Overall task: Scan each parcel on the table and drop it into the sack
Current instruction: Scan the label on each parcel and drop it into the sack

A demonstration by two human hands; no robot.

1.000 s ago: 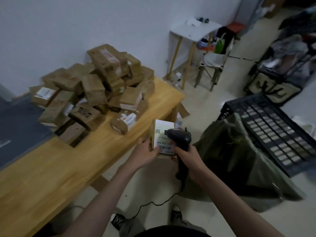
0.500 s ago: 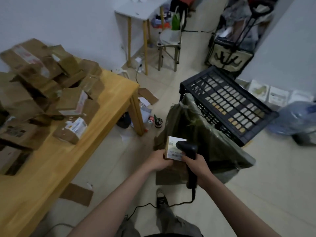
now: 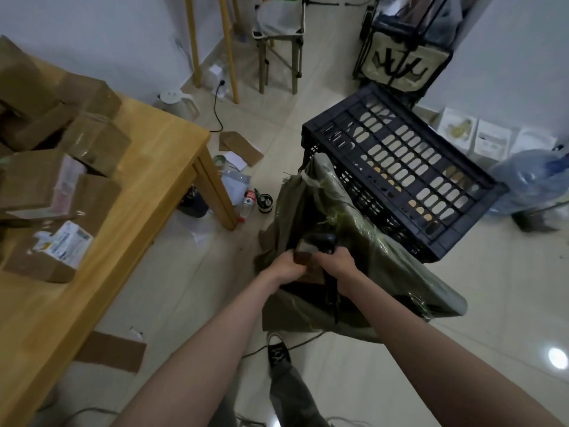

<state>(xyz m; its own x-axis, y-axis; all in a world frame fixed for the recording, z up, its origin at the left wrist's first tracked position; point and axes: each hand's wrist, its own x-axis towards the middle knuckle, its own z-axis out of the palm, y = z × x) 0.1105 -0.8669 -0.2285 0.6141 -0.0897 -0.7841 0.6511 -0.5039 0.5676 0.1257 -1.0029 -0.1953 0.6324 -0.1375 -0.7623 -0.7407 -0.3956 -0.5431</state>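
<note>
Head view, crate (image 3: 397, 167) behind sack (image 3: 363, 241), table (image 3: 101, 257) left

Surface (image 3: 101, 241): smooth varnished wood. Parcels (image 3: 40, 183): matt brown cardboard, some taped, with paper labels. Sack (image 3: 363, 241): olive woven cloth, glossy plastic lining. Crate (image 3: 400, 167): black perforated plastic. Floor (image 3: 462, 318): glossy tile.

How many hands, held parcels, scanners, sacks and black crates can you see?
Hands: 2, left hand and right hand
Held parcel: 1
Scanner: 1
Sack: 1
Black crate: 1
Total: 6
</note>
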